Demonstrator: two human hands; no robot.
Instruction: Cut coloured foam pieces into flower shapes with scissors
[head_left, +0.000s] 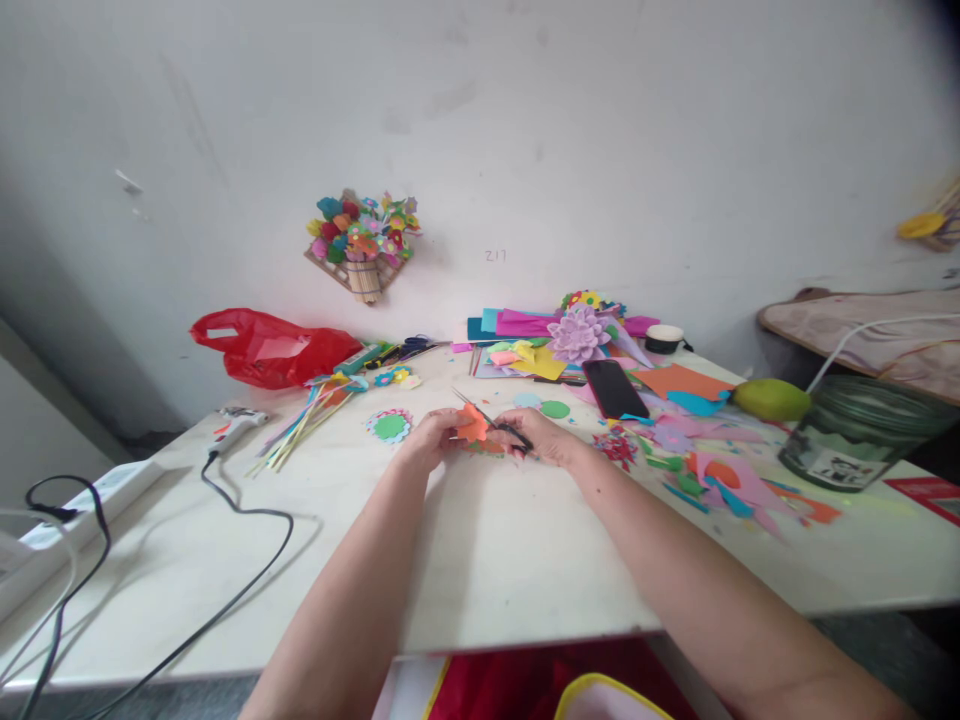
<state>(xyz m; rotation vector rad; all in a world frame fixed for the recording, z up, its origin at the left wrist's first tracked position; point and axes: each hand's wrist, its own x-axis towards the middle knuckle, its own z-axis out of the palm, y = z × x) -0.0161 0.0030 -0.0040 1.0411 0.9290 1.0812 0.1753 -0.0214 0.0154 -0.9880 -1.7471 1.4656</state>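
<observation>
Near the middle of the table, my left hand (431, 440) is closed on an orange flower-shaped cutout (472, 424), pinching its left edge. My right hand (544, 438) grips a pair of scissors (516, 436) by the dark handles. The blades point up and left and meet the orange cutout; whether they are apart is hard to see. Beneath the hands lie small orange and green scraps (484, 448). Left of my left hand rests a round green piece with a scalloped, coloured border (390, 426). Beyond the right hand are green and pale blue discs (555, 409).
A glue gun (241, 428) with a trailing cord and a power strip (90, 515) lie left. Behind are thin sticks (304, 430) and a red plastic bag (274, 348). On the right are a phone (615, 388), coloured scraps (739, 485) and a glass jar (855, 435).
</observation>
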